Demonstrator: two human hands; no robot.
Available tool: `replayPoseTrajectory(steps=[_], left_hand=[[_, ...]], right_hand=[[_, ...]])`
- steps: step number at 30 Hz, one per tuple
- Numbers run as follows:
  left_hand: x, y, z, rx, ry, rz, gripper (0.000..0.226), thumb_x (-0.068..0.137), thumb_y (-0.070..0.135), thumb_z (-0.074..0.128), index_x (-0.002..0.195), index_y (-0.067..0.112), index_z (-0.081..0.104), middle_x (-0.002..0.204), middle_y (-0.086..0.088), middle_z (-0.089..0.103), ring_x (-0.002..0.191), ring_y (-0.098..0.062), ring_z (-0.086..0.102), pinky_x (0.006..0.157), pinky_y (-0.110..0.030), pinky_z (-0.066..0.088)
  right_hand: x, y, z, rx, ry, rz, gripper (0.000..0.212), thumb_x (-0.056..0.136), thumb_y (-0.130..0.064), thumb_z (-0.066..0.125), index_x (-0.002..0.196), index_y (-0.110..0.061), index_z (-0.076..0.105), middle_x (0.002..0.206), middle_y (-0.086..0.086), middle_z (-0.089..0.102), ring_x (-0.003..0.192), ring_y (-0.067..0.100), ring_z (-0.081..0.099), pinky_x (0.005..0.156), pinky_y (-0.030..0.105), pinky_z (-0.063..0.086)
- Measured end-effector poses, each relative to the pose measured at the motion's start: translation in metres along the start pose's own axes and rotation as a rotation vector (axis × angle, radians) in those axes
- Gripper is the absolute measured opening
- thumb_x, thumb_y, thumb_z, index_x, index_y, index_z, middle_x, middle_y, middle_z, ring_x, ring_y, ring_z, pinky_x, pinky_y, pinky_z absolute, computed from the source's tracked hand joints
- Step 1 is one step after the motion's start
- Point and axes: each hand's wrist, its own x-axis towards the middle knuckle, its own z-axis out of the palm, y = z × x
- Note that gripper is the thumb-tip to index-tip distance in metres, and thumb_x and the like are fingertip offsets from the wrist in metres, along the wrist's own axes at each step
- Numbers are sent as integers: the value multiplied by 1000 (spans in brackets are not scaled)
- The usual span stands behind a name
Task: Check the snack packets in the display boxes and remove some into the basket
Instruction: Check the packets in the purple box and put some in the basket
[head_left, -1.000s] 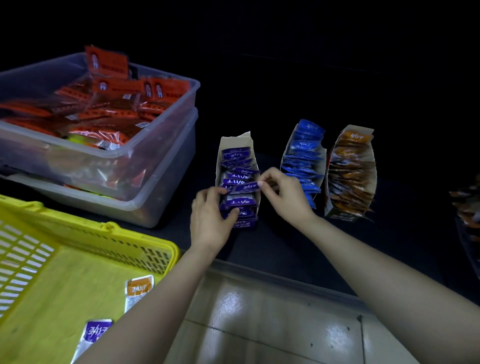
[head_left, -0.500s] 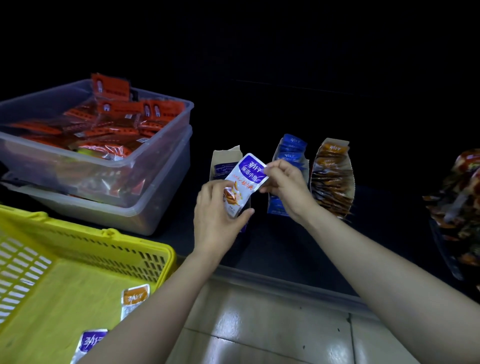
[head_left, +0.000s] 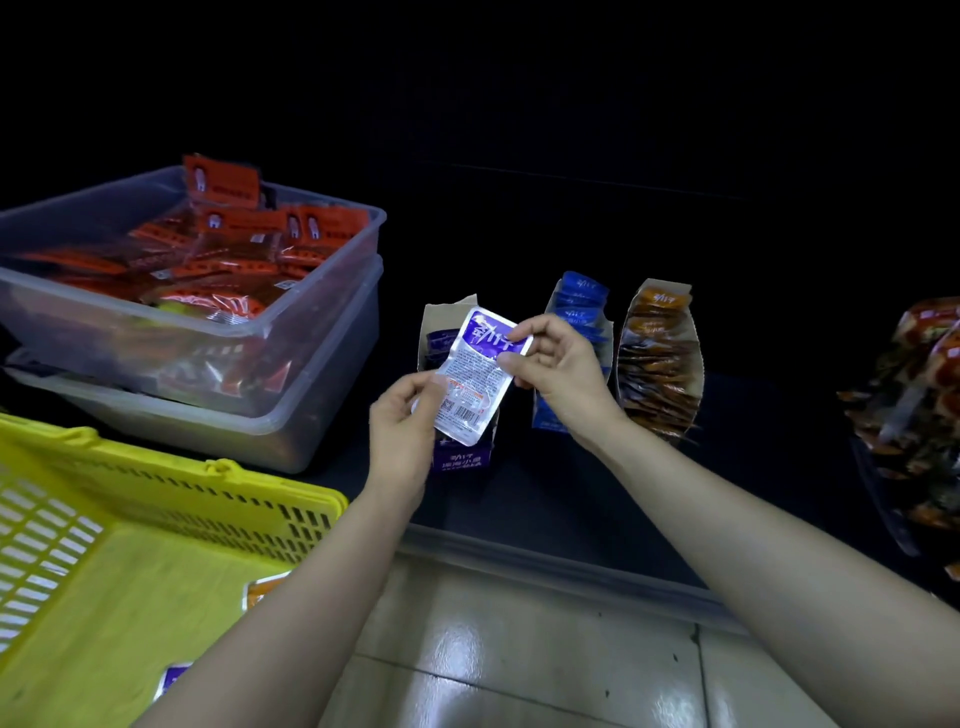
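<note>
A purple-and-white snack packet (head_left: 470, 379) is held up between both hands, its printed back with a barcode facing me. My left hand (head_left: 402, 426) pinches its lower left edge and my right hand (head_left: 556, 366) pinches its upper right corner. Behind and below it stands the purple display box (head_left: 457, 457). To the right stand a blue display box (head_left: 576, 306) and an orange-brown display box (head_left: 657, 358), both full of packets. The yellow basket (head_left: 171, 499) at the lower left holds an orange packet (head_left: 260, 590) and a purple packet (head_left: 174, 678).
Two stacked clear plastic tubs (head_left: 317, 332) with red-orange packets sit at the back left on the dark shelf. More dark and orange packets (head_left: 914, 405) pile at the right edge. A tiled floor (head_left: 519, 649) lies below the shelf's front lip.
My right hand pulled a purple packet out of the purple box, both hands lifted it, and it has turned from its front to its barcode side. The view shifted downward.
</note>
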Motion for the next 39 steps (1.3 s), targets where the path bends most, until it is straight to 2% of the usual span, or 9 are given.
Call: replayPoseTrajectory(steps=[5,8,12,17,19,28,32,36,39], left_hand=[[-1,-1,-4,-49,-26,-18,16,99,7,53,104,1,66,76,-1,73,67,-12,65,59,-26,53],[0,0,-7,39,-16,144,15,98,7,55,103,4,69,82,1,75,77,-12,68,69,-25,54],[-2,-1,-7,269,-105,326,19,93,9,64,108,14,74,101,4,75,98,-9,69,85,-23,52],[1,-10,-11,600,-128,480,19,89,16,70,106,20,76,106,12,72,105,-8,63,91,-25,49],[3,-14,-15,715,-68,504,16,90,20,68,104,19,75,106,11,69,103,-11,61,89,-27,48],[8,-32,-27,902,-7,208,32,87,10,64,118,15,64,109,-5,64,103,-23,60,84,-35,49],[9,-31,-25,844,-15,174,37,88,6,62,124,12,59,117,-3,66,107,-20,61,89,-35,49],[9,-32,-26,751,-18,162,37,88,2,60,123,12,57,116,1,66,106,-15,62,93,-38,50],[8,-34,-27,726,-18,190,39,87,0,57,122,14,57,117,0,65,105,-14,61,93,-43,51]], right_hand=[[-1,1,1,-11,15,-10,18,88,-3,69,96,-15,58,91,4,67,66,17,58,58,20,50],[1,2,3,-79,23,53,15,92,-17,67,105,-13,60,93,6,69,73,11,63,63,22,51],[3,1,12,6,-11,132,41,84,-45,65,109,-13,57,108,8,67,94,21,68,67,29,57],[11,8,15,19,91,131,10,95,-6,60,103,-7,55,94,7,65,77,11,67,60,21,56],[13,9,11,-38,129,85,14,96,-2,55,92,-15,54,92,7,66,79,9,67,56,18,52],[9,23,-6,-89,87,-95,19,96,3,52,92,-17,54,94,12,62,93,21,64,67,22,56],[8,28,-1,-119,53,-85,26,93,6,52,90,-20,56,89,11,61,87,26,63,67,24,57],[4,39,5,-217,59,-77,25,91,2,59,87,-23,59,89,4,65,89,30,65,78,41,59],[0,48,10,-271,41,-46,20,89,-2,64,83,-21,58,88,9,68,84,27,68,79,44,58]])
